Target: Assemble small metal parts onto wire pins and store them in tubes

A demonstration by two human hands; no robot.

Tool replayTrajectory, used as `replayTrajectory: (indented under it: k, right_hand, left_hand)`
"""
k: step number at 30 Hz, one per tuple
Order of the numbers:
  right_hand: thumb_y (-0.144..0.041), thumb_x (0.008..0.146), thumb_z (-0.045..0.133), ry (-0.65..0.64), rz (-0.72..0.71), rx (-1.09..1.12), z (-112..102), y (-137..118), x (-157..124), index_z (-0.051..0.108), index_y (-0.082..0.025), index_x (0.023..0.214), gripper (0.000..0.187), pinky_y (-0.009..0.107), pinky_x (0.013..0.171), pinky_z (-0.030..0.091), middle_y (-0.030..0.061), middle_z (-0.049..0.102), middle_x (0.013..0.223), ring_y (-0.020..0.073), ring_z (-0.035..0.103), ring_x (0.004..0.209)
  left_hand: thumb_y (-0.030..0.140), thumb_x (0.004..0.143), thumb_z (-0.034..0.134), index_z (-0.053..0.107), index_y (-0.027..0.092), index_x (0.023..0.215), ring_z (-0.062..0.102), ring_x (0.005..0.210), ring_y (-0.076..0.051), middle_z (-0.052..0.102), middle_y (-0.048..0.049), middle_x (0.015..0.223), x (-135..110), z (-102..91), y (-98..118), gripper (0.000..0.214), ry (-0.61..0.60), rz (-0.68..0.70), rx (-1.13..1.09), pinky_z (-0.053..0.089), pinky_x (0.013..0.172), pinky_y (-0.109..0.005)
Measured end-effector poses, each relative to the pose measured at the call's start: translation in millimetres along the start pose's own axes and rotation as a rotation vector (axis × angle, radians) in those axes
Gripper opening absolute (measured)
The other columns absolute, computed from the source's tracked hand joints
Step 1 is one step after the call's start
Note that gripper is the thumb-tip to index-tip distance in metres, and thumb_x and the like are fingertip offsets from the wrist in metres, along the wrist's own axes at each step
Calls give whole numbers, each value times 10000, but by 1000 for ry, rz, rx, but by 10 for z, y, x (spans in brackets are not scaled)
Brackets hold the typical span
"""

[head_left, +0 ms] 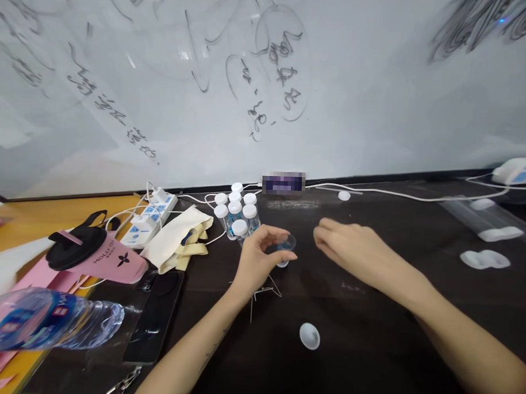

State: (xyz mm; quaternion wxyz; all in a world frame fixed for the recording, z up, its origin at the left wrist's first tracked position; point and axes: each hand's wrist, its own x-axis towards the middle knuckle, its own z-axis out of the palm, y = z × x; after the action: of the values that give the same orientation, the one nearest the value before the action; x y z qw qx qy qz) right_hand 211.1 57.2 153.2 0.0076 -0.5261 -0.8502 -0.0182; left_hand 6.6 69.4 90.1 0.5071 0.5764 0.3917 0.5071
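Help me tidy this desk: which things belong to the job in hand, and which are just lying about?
In hand: clear vial, pinched by the left hand; right hand open beside it; loose white cap; capped vials.
Lying about: power strip, cloth bag, pink cup, water bottle, phone.

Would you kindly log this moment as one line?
left hand: holds clear vial | right hand: open, apart from vial | white cap: loose on table

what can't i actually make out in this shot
Head view only:
small clear jar: partly behind fingers of the left hand; contents unclear.
dark box by the wall: face pixelated.
water bottle: cut off by the left edge.
right hand: palm down, underside hidden.
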Motion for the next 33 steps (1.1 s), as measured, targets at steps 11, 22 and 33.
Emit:
replayTrajectory:
  k: [11, 22, 33]
  right_hand:
    - [-303, 930, 580, 162, -59, 779, -110, -77, -26, 696, -213, 829, 178, 243, 539, 362, 11, 571, 867, 103, 494, 626]
    - [-405, 945, 547, 145, -61, 638, -172, 148, -16, 746, -252, 981, 253, 293, 680, 429, 27, 679, 941, 158, 611, 760]
    - [-601, 815, 606, 142, 879, 107, -93, 2061, -388, 718, -89, 1098, 596, 413, 619, 340, 302, 682, 1050, 343, 636, 924]
  left_hand:
    - [279, 627, 855, 683, 174, 901, 636, 899, -204, 672, -50, 902, -60, 116, -151, 339, -73, 46, 76, 504, 876, -363]
    - [290, 605, 868, 683, 179, 941, 642, 905, -206, 693, -62, 928, -68, 145, -186, 399, -45, -11, 54, 509, 878, -366]
    - [277, 664, 831, 668, 183, 960, 645, 943, -206, 668, -69, 992, -78, 166, -295, 351, -197, 42, 116, 511, 898, -359]
